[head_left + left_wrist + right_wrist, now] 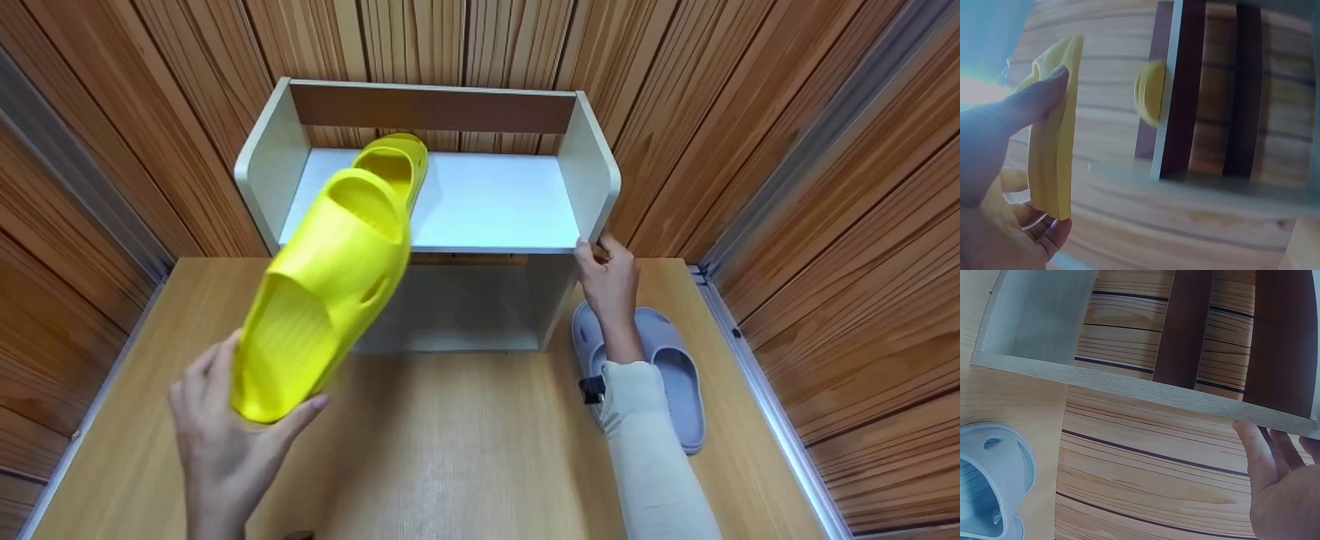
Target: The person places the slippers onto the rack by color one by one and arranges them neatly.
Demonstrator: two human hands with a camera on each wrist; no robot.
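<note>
By its heel end, a bright yellow slipper (337,274) is gripped in my left hand (225,439), thumb on one side and fingers on the other. Its toe points up and away, over the front of a white two-tier shoe rack (495,202). A second yellow slipper (411,154) rests on the rack's upper shelf, partly hidden behind the held one. In the left wrist view, the held slipper (1053,152) appears edge-on. My right hand (611,289) holds the front edge of the rack's right side panel (604,176) between thumb and fingers.
Grey slippers (679,375) stand on the wooden floor (465,450) right of the rack, partly covered by the right forearm. Wood-panelled walls (847,285) rise behind and on both sides. A small dark object (300,535) shows at the bottom edge.
</note>
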